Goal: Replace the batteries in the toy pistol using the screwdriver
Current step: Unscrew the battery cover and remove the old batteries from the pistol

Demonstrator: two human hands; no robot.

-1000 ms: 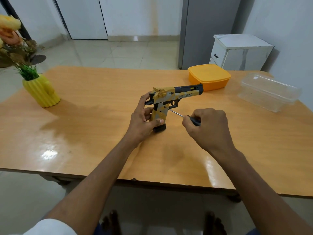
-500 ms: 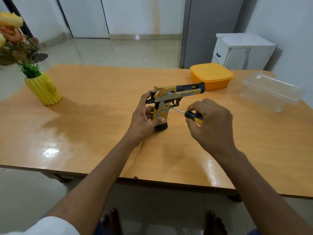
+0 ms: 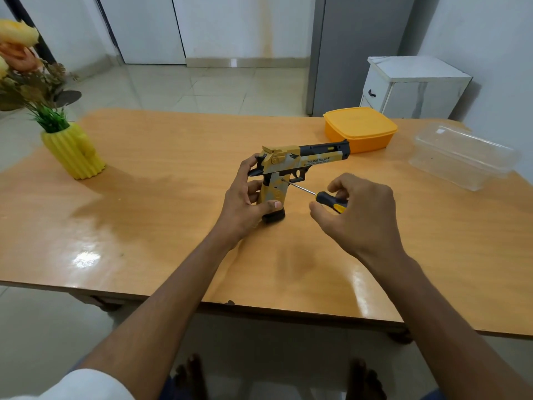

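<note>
Your glossy wooden surface (image 3: 144,203) stands in a tiled room with white walls, carrying a yellow ribbed vase (image 3: 73,153), an orange lidded box (image 3: 360,129) and a clear plastic container (image 3: 464,155). Your left hand (image 3: 245,203) wraps the toy pistol (image 3: 291,171) upright, butt on the surface; its slide reads "DESERT EAGLE". Your right hand (image 3: 360,215) pinches the screwdriver (image 3: 323,196) handle, tip against the pistol's handle.

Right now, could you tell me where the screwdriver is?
In the head view, the screwdriver sits mid-table, held by the right hand, its tip against the pistol grip.
</note>
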